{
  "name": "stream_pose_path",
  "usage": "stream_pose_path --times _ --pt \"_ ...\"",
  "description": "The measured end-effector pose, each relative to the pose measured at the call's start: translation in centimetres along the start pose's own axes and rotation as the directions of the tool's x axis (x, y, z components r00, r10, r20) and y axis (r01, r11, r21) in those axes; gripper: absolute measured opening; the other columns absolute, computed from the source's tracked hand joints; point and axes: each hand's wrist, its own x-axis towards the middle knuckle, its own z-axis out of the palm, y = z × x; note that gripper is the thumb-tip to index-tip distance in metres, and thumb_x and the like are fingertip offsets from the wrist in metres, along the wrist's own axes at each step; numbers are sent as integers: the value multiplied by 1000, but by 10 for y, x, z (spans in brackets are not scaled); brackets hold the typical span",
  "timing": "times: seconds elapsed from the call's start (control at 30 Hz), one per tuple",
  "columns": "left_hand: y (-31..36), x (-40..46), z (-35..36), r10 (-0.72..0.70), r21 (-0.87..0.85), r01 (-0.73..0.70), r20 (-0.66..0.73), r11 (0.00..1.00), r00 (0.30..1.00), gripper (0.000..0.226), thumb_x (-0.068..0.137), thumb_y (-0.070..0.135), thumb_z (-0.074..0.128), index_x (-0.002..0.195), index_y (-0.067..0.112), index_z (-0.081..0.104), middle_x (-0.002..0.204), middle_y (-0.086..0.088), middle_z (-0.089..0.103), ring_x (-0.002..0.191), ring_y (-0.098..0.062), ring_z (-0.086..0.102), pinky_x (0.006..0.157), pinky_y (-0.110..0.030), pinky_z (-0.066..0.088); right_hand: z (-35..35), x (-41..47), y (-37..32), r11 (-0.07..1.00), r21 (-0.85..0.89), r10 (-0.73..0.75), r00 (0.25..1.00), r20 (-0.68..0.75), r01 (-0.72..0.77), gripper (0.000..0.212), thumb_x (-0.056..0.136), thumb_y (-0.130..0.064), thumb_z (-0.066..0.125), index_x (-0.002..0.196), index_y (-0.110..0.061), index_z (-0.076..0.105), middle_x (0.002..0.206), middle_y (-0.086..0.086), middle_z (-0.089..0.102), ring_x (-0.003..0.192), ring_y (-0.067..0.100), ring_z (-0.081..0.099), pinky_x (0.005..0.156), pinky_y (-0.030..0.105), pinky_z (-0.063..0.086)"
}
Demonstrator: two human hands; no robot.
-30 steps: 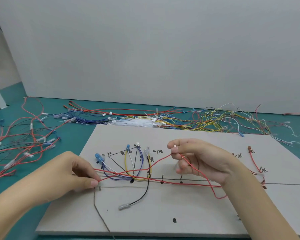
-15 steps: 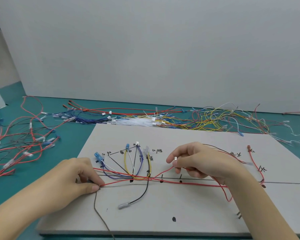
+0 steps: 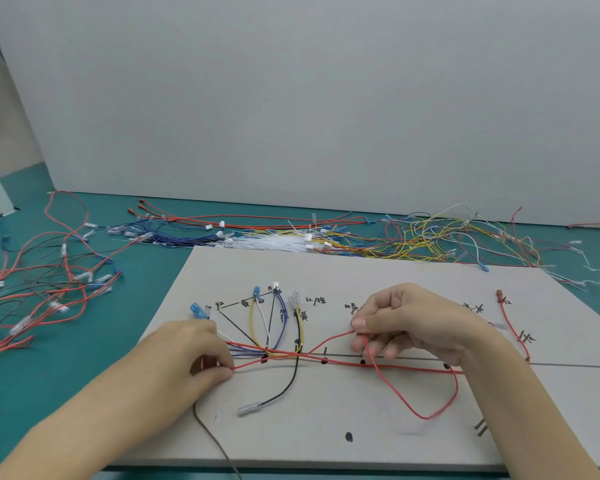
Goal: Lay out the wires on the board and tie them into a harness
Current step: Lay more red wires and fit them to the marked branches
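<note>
A grey board [image 3: 378,278] with drawn lines and black marks lies in front of me. Yellow, white, blue and black wires [image 3: 267,323] fan out on its left half, their ends meeting near a black mark. My left hand [image 3: 191,358] pinches the red wires [image 3: 326,362] at the board's left. My right hand [image 3: 402,320] pinches one red wire between thumb and forefinger above the drawn line. That wire drops into a loop [image 3: 426,403] towards the front. A black wire with a clear terminal [image 3: 246,408] trails forward.
Loose wires lie in heaps on the green table: red and black ones [image 3: 42,289] at the left, blue, white and yellow ones [image 3: 326,237] behind the board. A grey wall stands at the back. Another red wire [image 3: 511,323] lies at the board's right.
My right hand has dropped lower and shifted right along the red wire, whose loop now hangs further to the front right. My left hand keeps its pinch at the left.
</note>
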Motion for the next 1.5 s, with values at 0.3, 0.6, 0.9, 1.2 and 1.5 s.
stream_pose_path --times 0.3,0.6,0.9,1.2,1.5 --pt "23 5 12 45 -10 -45 -34 999 998 18 90 43 59 75 33 59 79 16 52 83 0 50 68 -14 39 2 1 2 999 35 -33 998 59 31 7 88 0 62 92 -5 65 71 12 66 54 16 59 45 22 48" --pt "25 14 11 -11 -105 -7 -179 994 984 9 87 28 67 84 36 64 83 25 58 74 -4 53 60 -14 35 5 1 3 999 11 -38 998 52 37 15 87 4 58 89 -6 69 67 11 63 52 16 57 47 23 49" --pt "23 18 19 40 -84 -52 -138 995 990 19 92 19 64 92 36 73 78 17 52 75 1 51 62 -15 33 9 -3 3 995 -74 -56 991 117 65 20 86 5 56 83 -6 72 63 9 62 53 18 58 48 23 49" --pt "24 27 17 52 -98 -60 -74 993 996 30 89 7 61 89 34 73 80 17 53 76 5 52 63 -10 36 8 -5 3 995 -69 -65 985 157 76 13 76 -6 63 87 -7 71 57 1 58 55 18 58 50 24 50" --pt "20 33 19 -96 -317 80 -35 945 995 33 85 6 66 78 38 75 80 17 58 55 -8 61 56 -16 43 9 -7 4 994 -67 -65 975 214 81 19 79 1 58 93 -6 69 58 3 58 57 21 61 52 24 50"
